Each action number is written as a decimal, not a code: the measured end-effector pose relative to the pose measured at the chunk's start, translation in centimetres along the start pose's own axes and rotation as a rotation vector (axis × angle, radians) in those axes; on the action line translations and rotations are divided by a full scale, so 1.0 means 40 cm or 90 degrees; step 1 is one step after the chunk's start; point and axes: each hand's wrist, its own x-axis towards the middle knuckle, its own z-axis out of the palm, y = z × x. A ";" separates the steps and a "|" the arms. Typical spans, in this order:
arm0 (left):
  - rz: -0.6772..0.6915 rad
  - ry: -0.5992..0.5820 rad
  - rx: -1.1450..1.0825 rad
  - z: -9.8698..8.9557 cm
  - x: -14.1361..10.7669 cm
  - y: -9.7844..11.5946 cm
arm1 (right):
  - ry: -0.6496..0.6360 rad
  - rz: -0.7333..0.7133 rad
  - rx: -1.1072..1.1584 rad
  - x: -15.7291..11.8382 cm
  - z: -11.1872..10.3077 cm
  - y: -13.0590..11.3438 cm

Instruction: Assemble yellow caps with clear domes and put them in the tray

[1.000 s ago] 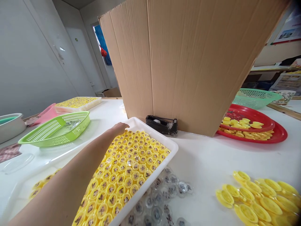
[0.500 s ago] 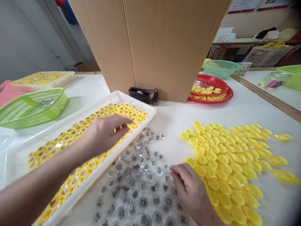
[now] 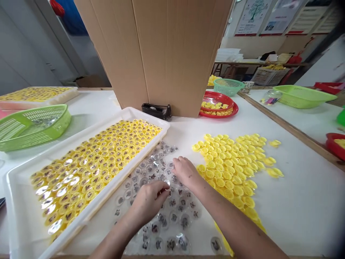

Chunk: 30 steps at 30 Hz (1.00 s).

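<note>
Clear round plastic discs with small dark printed pictures lie scattered over the white table between both hands. My left hand is low over them, thumb and forefinger pinched at one shiny clear disc. Just beyond it, my right hand is closed with curled fingers among the discs; what its fingertips hold, if anything, is hidden. Yellow round plastic cups spread in a pile to the right, partly behind my right forearm. On the left, a white tray holds rows of yellow cups with printed pictures inside.
A black tape dispenser stands by a tall cardboard box. Green baskets stand at left and far right. Red plates with yellow pieces sit behind the pile. A wooden strip crosses the right side.
My left hand has moved from above the tray down to the clear discs. My right hand has reached farther forward and left. The view has turned to the right.
</note>
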 end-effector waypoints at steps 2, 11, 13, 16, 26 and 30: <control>-0.004 0.018 0.001 -0.010 -0.001 -0.008 | -0.013 0.014 -0.003 0.011 0.014 -0.007; -0.041 0.097 0.010 -0.031 0.069 0.013 | 0.097 0.115 0.197 -0.064 -0.064 0.033; -0.015 0.069 0.027 0.003 0.107 0.046 | 0.142 0.146 0.278 -0.095 -0.100 0.077; 0.030 0.035 0.077 0.091 0.166 0.095 | 0.205 0.178 0.371 -0.144 -0.142 0.139; 0.011 0.010 0.184 0.218 0.224 0.127 | 0.263 0.216 0.622 -0.208 -0.153 0.180; 0.028 0.018 0.173 0.188 0.191 0.120 | 0.267 0.208 0.634 -0.213 -0.145 0.187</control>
